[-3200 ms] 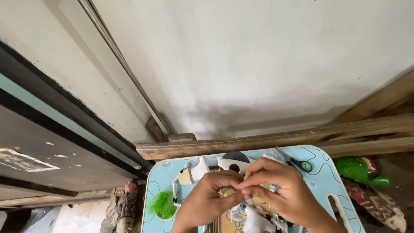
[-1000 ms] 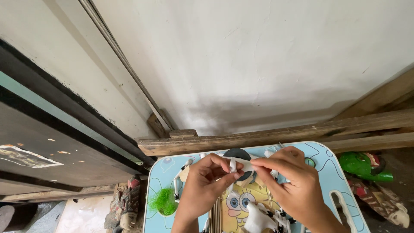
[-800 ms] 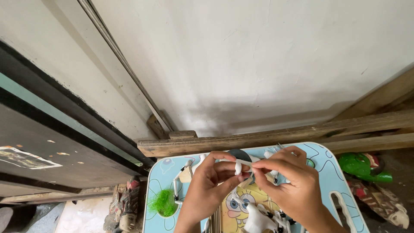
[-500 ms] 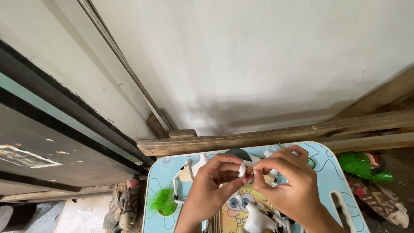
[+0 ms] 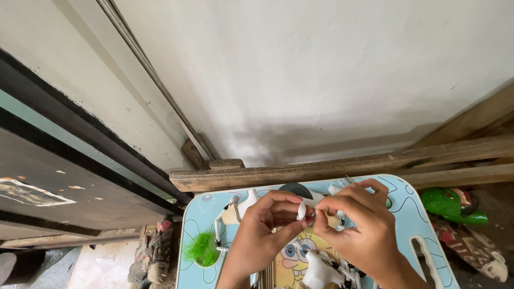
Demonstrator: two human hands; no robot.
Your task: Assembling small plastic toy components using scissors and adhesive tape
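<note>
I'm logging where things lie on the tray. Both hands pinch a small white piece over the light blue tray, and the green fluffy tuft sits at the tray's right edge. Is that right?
Not quite: the head view shows the green fluffy tuft at the left edge of the light blue tray, not the right. The rest holds: the left hand and right hand pinch a small white piece over it.

My left hand and right hand cover most of the small white piece pinched between them. My wrists run off the bottom edge, and the blue table does too.
</note>
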